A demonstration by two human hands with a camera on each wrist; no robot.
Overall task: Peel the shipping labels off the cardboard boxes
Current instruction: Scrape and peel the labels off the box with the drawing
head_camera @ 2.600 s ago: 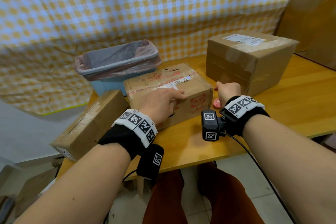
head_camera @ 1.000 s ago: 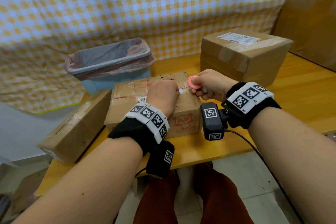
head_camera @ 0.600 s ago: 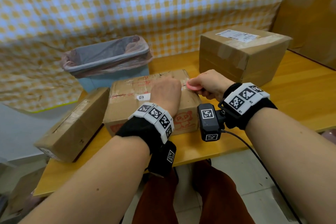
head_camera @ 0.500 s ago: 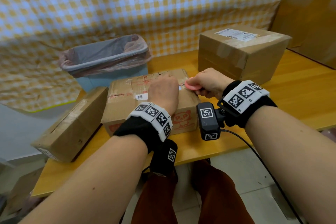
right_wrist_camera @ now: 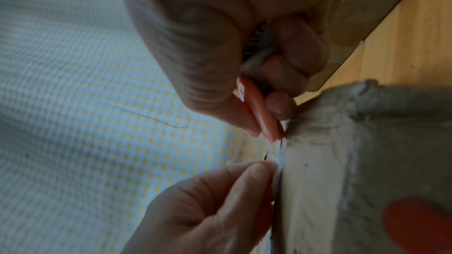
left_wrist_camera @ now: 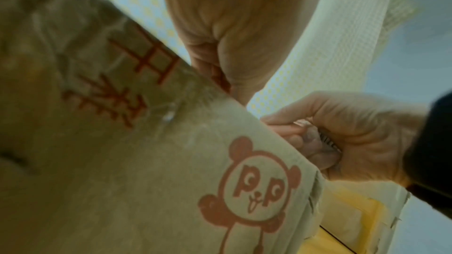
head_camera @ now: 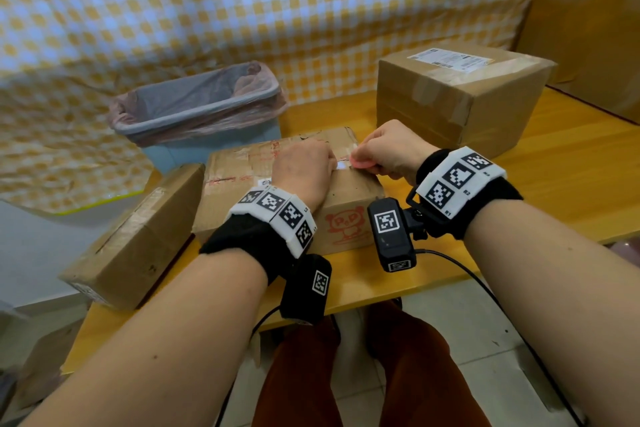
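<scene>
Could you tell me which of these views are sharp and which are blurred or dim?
Head view: bright, mostly sharp, wide-angle bowing at the edges. Left wrist view: dim, soft, though the panda print reads clearly. Right wrist view: blurred up close, the pink scraper and the box edge smeared.

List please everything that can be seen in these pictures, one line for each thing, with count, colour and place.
cardboard boxes: 3, brown; panda-print box at the middle front of the table, flat box at the left edge, big box at the back right
shipping label: 1 whole, white, on top of the big box; remains of another, white, on the panda-print box top
pink tool: 1, pink, at the panda-print box's top edge
bin: 1, light blue with pinkish liner, behind the panda-print box
table: 1, yellow wood
checked cloth: 1, yellow and white, behind
left hand: 1, on the panda-print box, fingers at the label remains
right hand: 1, pinching the pink tool
</scene>
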